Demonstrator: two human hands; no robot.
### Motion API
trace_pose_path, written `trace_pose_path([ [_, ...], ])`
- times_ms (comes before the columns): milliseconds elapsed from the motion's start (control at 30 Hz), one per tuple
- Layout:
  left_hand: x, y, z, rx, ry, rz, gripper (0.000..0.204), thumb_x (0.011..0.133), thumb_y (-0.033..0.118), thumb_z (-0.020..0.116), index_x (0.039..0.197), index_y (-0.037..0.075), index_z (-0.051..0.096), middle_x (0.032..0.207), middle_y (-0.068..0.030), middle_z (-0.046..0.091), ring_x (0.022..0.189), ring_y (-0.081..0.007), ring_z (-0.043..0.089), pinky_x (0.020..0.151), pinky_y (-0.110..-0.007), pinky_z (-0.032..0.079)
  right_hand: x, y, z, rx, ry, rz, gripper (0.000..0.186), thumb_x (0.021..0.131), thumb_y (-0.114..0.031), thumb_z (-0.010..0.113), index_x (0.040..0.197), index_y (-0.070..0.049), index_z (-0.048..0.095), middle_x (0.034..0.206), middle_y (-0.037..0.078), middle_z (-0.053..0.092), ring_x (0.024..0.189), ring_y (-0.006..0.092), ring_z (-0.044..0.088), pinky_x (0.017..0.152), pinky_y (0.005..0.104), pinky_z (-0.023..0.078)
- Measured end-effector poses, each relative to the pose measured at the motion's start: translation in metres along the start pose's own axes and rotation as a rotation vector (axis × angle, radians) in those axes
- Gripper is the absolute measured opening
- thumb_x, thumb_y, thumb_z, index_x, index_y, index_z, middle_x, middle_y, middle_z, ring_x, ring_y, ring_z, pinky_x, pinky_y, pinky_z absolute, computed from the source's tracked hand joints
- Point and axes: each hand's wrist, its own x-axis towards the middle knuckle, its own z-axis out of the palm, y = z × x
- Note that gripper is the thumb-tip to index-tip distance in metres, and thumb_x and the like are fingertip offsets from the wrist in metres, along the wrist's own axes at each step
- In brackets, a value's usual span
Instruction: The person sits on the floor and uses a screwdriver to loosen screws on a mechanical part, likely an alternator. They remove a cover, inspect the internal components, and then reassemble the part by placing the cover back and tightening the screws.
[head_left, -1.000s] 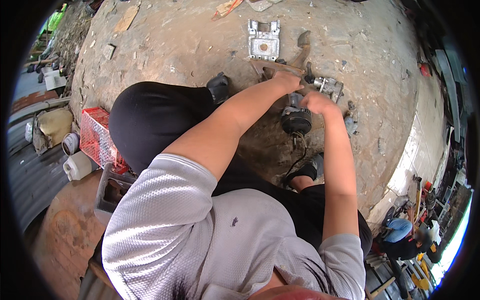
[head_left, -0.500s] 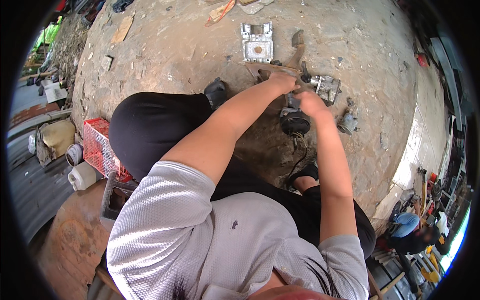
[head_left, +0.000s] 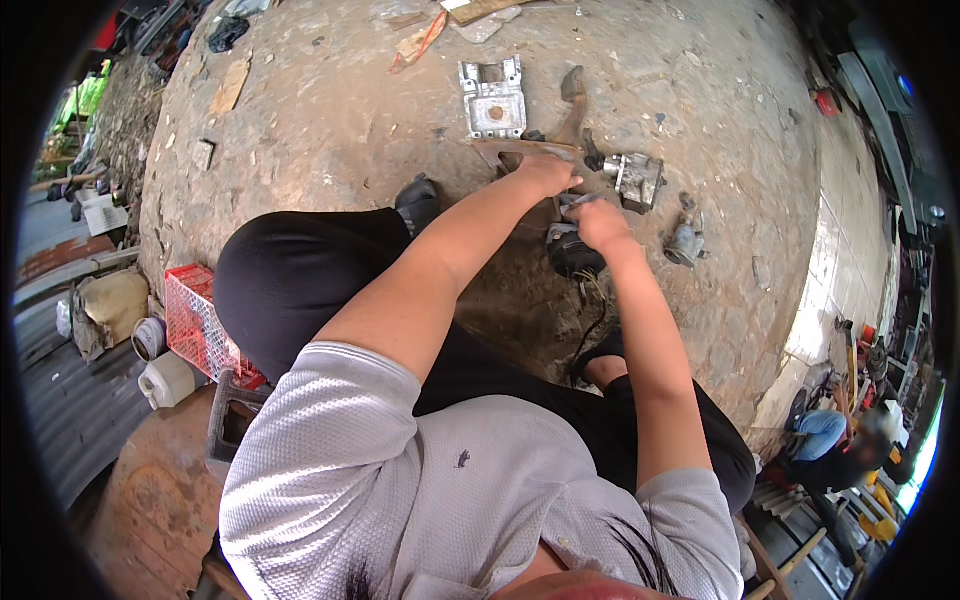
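Note:
A rusty metal pedal assembly (head_left: 530,147) lies on the ground in front of me, its curved arm reaching up to a flat pad at the far end. My left hand (head_left: 548,174) grips its near side, most of the fingers hidden underneath. Just to the right and nearer, my right hand (head_left: 603,223) is closed at the top of a round black part (head_left: 574,256) with loose wires hanging from it. What its fingers pinch is too small and covered to name.
A silver metal housing (head_left: 494,97) lies beyond my hands. To their right are a cast metal block (head_left: 638,182) and a small grey part (head_left: 685,243). A red and white plastic crate (head_left: 198,312) and a white jug (head_left: 167,382) stand at left. Another person (head_left: 840,450) sits far right.
The whole view has shifted slightly, so the ground parts sit a little further left. My right hand has closed in more tightly near the black part; my left keeps its hold.

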Motion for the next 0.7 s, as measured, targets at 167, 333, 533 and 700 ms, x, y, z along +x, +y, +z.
trace_pose_path([
  [167, 0.000, 0.000, -0.005, -0.017, -0.064, -0.005, 0.060, 0.109, 0.057, 0.044, 0.138, 0.009, 0.065, 0.143, -0.0181, 0.065, 0.134, -0.0378, 0.060, 0.110, -0.051, 0.049, 0.014, 0.016, -0.015, 0.088, 0.049, 0.048, 0.051, 0.082, 0.002, 0.060, 0.120, -0.025, 0.082, 0.115, 0.015, 0.077, 0.109, 0.0356, 0.073, 0.099, 0.0444, 0.057],
  [333, 0.000, 0.002, -0.004, -0.022, -0.028, 0.008, 0.060, 0.109, 0.058, 0.044, 0.138, 0.010, 0.065, 0.146, -0.0175, 0.063, 0.135, -0.0372, 0.059, 0.111, -0.051, 0.049, 0.010, 0.018, -0.009, 0.152, -0.108, -0.007, 0.047, 0.085, -0.001, 0.060, 0.117, -0.026, 0.083, 0.115, 0.015, 0.077, 0.109, 0.0356, 0.072, 0.101, 0.0438, 0.056],
  [533, 0.004, -0.002, -0.001, 0.035, 0.005, 0.011, 0.058, 0.110, 0.057, 0.043, 0.138, 0.012, 0.067, 0.146, -0.0130, 0.064, 0.136, -0.0326, 0.059, 0.110, -0.050, 0.050, 0.008, 0.011, -0.003, 0.155, -0.112, -0.022, 0.043, 0.088, -0.006, 0.059, 0.115, -0.030, 0.083, 0.117, 0.015, 0.077, 0.111, 0.0345, 0.072, 0.100, 0.0436, 0.057],
  [700, 0.002, -0.005, 0.001, -0.005, -0.004, 0.043, 0.061, 0.109, 0.057, 0.043, 0.138, 0.008, 0.065, 0.144, -0.0193, 0.063, 0.134, -0.0386, 0.059, 0.112, -0.051, 0.048, 0.006, 0.017, 0.010, 0.179, -0.028, 0.044, 0.044, 0.086, -0.004, 0.059, 0.114, -0.028, 0.083, 0.113, 0.015, 0.078, 0.110, 0.0352, 0.072, 0.097, 0.0420, 0.056],
])
